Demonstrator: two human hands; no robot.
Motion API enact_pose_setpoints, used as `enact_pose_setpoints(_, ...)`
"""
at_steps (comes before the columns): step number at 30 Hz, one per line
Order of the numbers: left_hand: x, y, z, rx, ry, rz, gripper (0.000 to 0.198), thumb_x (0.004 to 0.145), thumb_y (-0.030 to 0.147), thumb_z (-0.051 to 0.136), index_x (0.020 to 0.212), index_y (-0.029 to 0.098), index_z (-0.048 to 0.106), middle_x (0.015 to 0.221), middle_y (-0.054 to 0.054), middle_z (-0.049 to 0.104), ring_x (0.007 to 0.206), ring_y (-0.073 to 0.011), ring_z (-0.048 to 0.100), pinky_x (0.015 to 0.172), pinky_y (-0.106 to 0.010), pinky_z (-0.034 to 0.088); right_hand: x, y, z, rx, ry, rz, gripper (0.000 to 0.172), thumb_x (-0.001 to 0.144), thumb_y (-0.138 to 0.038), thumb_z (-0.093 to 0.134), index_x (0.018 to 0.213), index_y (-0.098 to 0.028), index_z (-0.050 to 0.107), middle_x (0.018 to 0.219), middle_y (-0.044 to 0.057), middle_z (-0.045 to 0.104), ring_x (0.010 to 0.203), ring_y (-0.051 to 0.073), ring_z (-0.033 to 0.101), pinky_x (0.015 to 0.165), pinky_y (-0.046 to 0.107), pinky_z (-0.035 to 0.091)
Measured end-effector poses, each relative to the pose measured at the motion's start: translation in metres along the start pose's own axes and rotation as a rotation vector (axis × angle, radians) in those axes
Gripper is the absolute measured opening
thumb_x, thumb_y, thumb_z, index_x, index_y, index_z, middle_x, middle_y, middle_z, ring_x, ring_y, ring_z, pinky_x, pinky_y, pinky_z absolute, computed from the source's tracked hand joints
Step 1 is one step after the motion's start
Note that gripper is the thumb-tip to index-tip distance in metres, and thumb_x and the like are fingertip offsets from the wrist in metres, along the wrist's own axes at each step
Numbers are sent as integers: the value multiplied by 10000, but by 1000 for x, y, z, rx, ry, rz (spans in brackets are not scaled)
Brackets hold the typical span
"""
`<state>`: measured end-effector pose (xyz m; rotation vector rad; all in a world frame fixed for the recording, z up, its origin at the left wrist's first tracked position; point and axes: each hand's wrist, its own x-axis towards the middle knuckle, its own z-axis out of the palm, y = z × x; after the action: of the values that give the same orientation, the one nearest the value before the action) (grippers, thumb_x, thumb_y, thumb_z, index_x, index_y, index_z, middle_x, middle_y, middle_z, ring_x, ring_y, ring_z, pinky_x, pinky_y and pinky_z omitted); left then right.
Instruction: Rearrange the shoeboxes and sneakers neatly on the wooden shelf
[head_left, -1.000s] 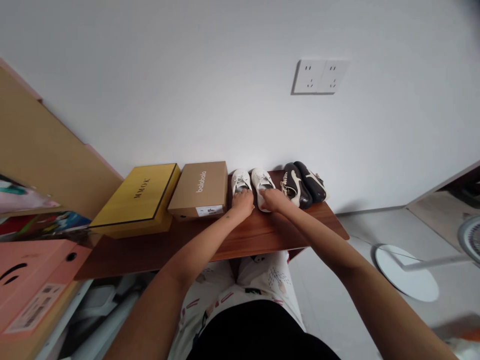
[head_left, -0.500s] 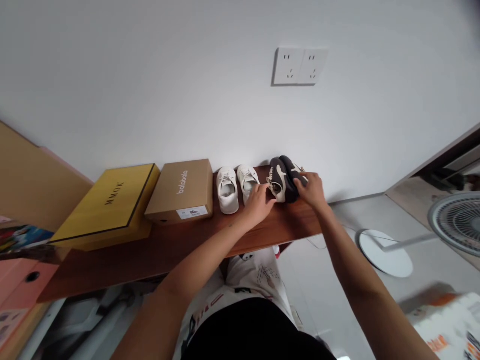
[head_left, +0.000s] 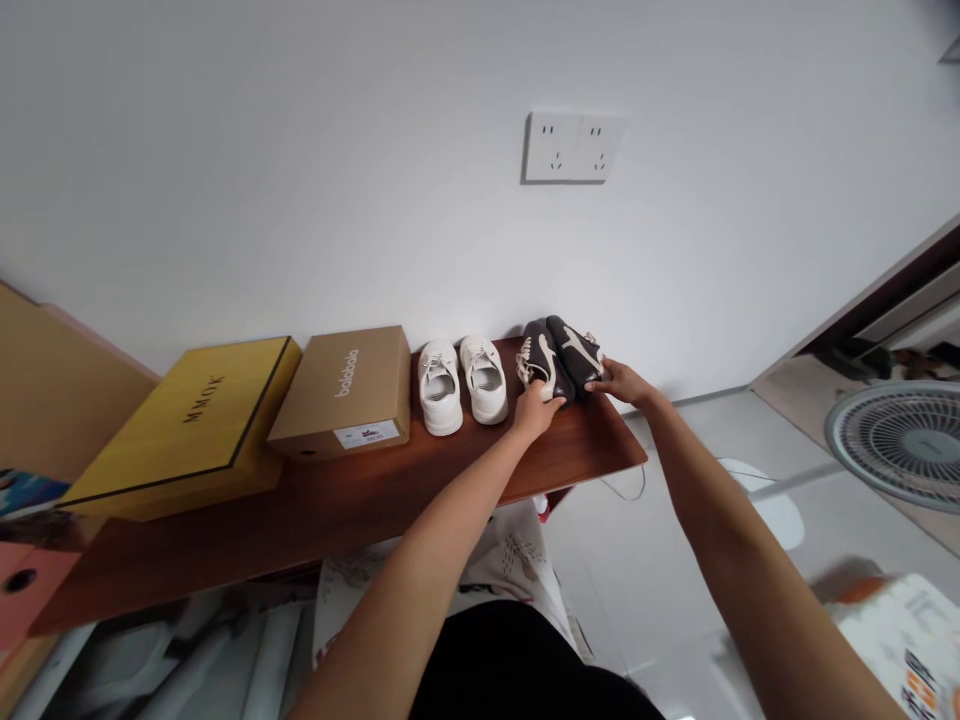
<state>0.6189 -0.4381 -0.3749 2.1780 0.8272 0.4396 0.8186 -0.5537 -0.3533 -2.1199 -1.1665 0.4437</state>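
A pair of dark brown sneakers with cream trim rests at the right end of the brown wooden shelf [head_left: 450, 470], tilted, with their sides touching. My left hand [head_left: 535, 410] is closed on the heel of the left brown sneaker [head_left: 541, 352], thumb on its right side. At the right brown sneaker [head_left: 574, 350], my right hand [head_left: 622, 383] grips the heel end from the right, fingers partly hidden. Left of them stands a pair of white sneakers, a left white sneaker [head_left: 439, 400] and a right white sneaker [head_left: 487, 390], toes toward the wall.
A tan shoebox [head_left: 345, 390] and a larger yellow box [head_left: 187, 420] lie farther left on the shelf. Behind rises a white wall with a double socket [head_left: 574, 148]. A fan [head_left: 907, 445] stands at right, and a white package [head_left: 900, 640] is at lower right.
The right brown sneaker has turned and now shows its cream-striped side. My left hand has moved onto the left sneaker's heel, and my right hand has shifted back toward the other heel.
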Motion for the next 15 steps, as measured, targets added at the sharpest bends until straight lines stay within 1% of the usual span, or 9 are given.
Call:
enact_pose_setpoints(2,6,5,-14,156,-62,115,413,851,347,710,1208,174,597,1164,-144,696,1146,-287,631,952,-360,470,4,-6,-2,-197,11,-45,423,707,-458,771,984,-186,604,954,67,703,918,245,633,809,324,487)
enact_pose_setpoints(4,11,13,-26,316,-145,194,426,860,365,695,1224,171,589,1138,-155,704,1138,-303,638,954,-380,470,6,-14,-3,-409,-4,-49,422,717,-388,777,1045,-197,594,989,87,708,941,266,646,800,326,483)
enact_pose_setpoints(7,17,27,-35,494,-242,213,402,861,339,688,1210,167,587,1114,-163,711,1105,-317,660,954,-407,469,5,-29,0,-634,-61,-66,449,747,-376,763,1114,-201,575,1003,114,713,951,293,664,771,327,476)
enact_pose_setpoints(10,19,37,-35,544,-257,200,342,844,253,696,1157,153,604,1123,-178,706,1126,-325,654,989,-424,447,5,-43,7,-748,-102,-87,456,758,-370,757,1139,-203,569,1050,135,714,999,308,669,793,334,470)
enact_pose_setpoints(15,19,43,-31,531,-239,176,268,828,167,681,1090,152,630,1091,-186,710,1129,-332,652,1015,-438,426,10,-56,17,-793,-138,-93,448,744,-304,769,1135,-194,581,1096,153,712,1041,320,671,844,356,471)
